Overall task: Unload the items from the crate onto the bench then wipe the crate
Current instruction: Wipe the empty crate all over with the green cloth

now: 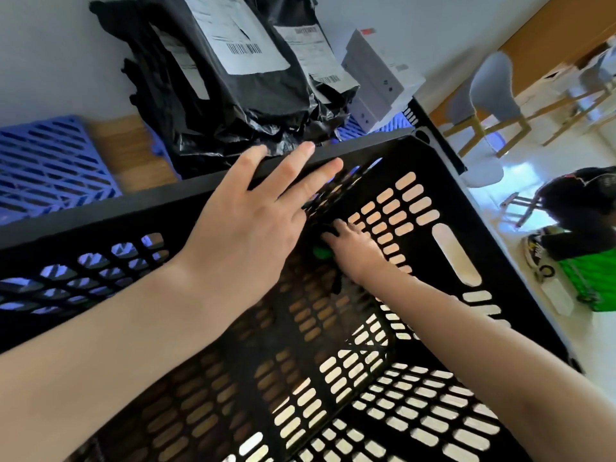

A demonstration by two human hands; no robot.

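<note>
The black slotted crate (100, 215) fills the lower part of the view, seen from above with its inside open to the camera. The left hand (246, 228) lies on the crate's far rim, fingers straight and spread, their tips reaching over the rim's outer edge. The right hand (356, 250) is reached deep into the crate, at the foot of its far wall near the right-hand corner, with a green cloth (321, 252) under its thumb side. That corner is dark, so I cannot tell whether the fingers curl round the cloth or only press it flat. The two hands are apart, the left above on the rim, the right lower inside. Just beyond the crate's far rim lies a pile of black parcels (233, 105) with white printed labels, and pale grey boxes (376, 85) sit beyond the crate's far right corner. A blue slotted crate (46, 161) stands beyond the far rim to the left, with a strip of wooden surface (126, 145) between it and the parcels.
</note>
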